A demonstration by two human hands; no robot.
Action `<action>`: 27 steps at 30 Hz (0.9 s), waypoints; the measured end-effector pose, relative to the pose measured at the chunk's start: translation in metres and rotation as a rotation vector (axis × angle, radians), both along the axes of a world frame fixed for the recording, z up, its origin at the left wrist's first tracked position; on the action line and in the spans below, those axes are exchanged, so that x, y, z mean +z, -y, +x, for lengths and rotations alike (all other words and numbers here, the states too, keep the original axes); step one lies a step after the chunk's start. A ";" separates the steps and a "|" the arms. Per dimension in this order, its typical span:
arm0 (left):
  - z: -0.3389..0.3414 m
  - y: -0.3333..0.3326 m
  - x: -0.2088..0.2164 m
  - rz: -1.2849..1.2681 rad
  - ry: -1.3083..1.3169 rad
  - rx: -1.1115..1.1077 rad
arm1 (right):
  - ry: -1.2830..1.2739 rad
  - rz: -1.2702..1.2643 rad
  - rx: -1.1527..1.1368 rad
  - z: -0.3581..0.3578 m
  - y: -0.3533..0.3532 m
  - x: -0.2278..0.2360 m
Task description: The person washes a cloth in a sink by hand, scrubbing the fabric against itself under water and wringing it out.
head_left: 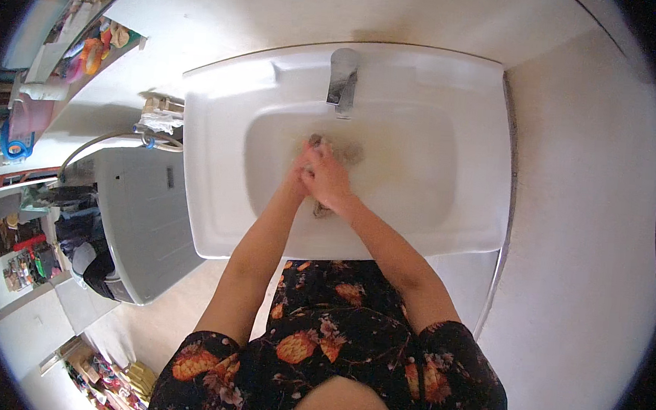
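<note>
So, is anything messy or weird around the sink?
Yes, the bowl looks yellowish and cloudy beside the right hand, odd because the rim is white. It may be dirty water, but I can't tell. A dark line along the rim's right side looks grimy too.

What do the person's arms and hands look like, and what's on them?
The left sleeve and right sleeve are black with orange flowers, ending around the elbows. The left hand and right hand show no gloves; rings are too small to tell.
</note>
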State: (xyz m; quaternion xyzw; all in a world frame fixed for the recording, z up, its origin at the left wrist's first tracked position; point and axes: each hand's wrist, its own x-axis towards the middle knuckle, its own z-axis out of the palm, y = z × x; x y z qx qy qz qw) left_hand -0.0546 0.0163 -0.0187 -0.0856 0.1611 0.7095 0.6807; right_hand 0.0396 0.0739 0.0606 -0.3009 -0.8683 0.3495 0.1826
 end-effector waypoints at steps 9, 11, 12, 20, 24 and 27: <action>0.042 -0.037 0.089 -0.474 -0.310 -0.133 | 0.069 -0.016 -0.217 0.067 -0.102 -0.037; 0.016 -0.017 0.078 -0.455 -0.392 -0.013 | 0.122 0.007 -0.316 0.078 -0.112 -0.041; 0.007 -0.003 0.064 -0.450 -0.422 0.051 | 0.079 0.052 -0.359 0.085 -0.112 -0.033; 0.009 0.014 0.014 -0.602 -0.378 -0.181 | 0.297 -0.192 -0.406 0.069 -0.079 -0.092; -0.002 0.007 0.019 -0.663 -0.952 -0.344 | 0.057 -0.179 -0.259 0.063 -0.079 -0.089; -0.048 0.055 0.001 -0.773 -1.054 -0.183 | -0.050 -0.076 -0.493 0.088 -0.118 -0.072</action>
